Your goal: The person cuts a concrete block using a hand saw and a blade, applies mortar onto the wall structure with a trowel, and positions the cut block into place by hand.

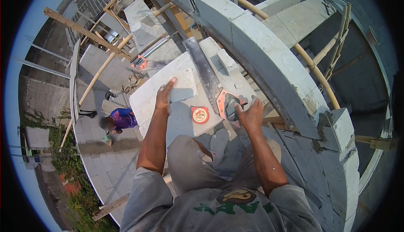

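My left hand point(164, 97) is at the left part of a pale lightweight block point(185, 70), its fingers stretched out along the surface. Beside the orange-and-black handle of a hand saw point(203, 66) is my right hand point(251, 116), thumb and fingers apart; the thumb is close to the handle, and I cannot tell if it touches. The saw's toothed blade points away from me across the blocks. Between my hands a red-and-white tape measure point(200, 115) lies flat. A small block piece point(227, 61) sits right of the blade.
A second saw point(145, 63) with an orange handle lies at the far left, near a metal bar point(155, 47). A curved block wall point(269, 42) rises on my right. Bamboo poles point(101, 74) form scaffolding. A person in purple point(123, 119) is lower down at left.
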Tool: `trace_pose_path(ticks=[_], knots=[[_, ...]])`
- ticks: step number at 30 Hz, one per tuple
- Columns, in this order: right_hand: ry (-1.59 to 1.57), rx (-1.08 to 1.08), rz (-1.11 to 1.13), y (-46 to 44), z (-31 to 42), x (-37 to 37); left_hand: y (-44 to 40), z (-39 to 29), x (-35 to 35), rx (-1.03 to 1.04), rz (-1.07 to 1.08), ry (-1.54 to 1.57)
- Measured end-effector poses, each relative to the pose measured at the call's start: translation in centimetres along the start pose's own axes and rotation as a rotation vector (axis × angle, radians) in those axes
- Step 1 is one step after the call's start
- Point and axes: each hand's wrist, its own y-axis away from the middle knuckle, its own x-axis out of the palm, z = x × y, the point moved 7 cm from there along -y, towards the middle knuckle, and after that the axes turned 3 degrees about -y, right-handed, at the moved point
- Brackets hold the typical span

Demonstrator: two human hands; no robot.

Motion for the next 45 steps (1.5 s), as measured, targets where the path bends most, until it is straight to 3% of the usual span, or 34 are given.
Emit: trace_pose_path(ticks=[2, 4, 6, 9, 12, 16, 17, 18, 20, 24, 25, 28, 31, 34, 45], knots=[[-0.054, -0.218, -0.055, 1.1, 2.6, -1.8, 2.3, -0.4, 1.8, -0.028, -0.007, 0.044], [-0.203, -0.461, 0.058, 3.1, 7.2, -2.1, 4.7, -2.0, 5.0, -0.077, 0.121, 0.139], [-0.384, -0.375, 0.199, 3.6, 8.3, -0.8, 7.4, -4.1, 8.1, -0.016, 0.258, 0.204], [-1.056, -0.094, 0.303, 3.8, 10.1, -1.1, 11.5, -6.5, 13.4, 0.047, 0.543, 0.522], [-1.099, -0.167, 0.052, 2.5, 12.1, -5.5, 14.7, -7.6, 16.6, 0.178, 0.47, 0.558], [-0.851, -0.347, -0.205, 0.3, 12.6, -12.4, 17.2, -9.6, 21.9, 0.303, 0.733, 0.6], [-0.917, -0.34, -0.209, -0.5, 13.1, -14.3, 18.2, -10.1, 22.7, 0.353, 0.777, 0.562], [-0.98, -0.323, -0.207, -1.2, 14.0, -16.4, 18.3, -9.9, 23.1, 0.399, 0.75, 0.492], [-0.804, -0.443, -0.287, -4.2, 15.9, -20.9, 17.6, -9.5, 23.6, 0.485, 0.687, 0.355], [-0.312, -0.504, -0.349, -12.6, 18.8, -26.6, 15.6, -4.1, 23.0, 0.151, 0.616, -0.059], [-0.211, -0.45, -0.324, -14.5, 19.0, -26.6, 15.9, -4.2, 23.1, 0.301, 0.538, -0.205], [0.251, -0.429, -0.155, -19.4, 18.3, -24.5, 19.4, -6.9, 23.4, 0.578, 0.668, -0.425], [0.382, -0.394, -0.046, -22.7, 15.9, -21.3, 21.1, -6.6, 22.8, 0.874, 0.721, -0.762], [0.4, -0.368, 0.031, -24.1, 14.6, -19.3, 20.0, -5.9, 22.5, 0.663, 0.822, -0.955], [0.295, -0.318, 0.076, -22.7, 14.4, -15.9, 19.7, -5.3, 22.8, 0.687, 0.846, -1.01]])
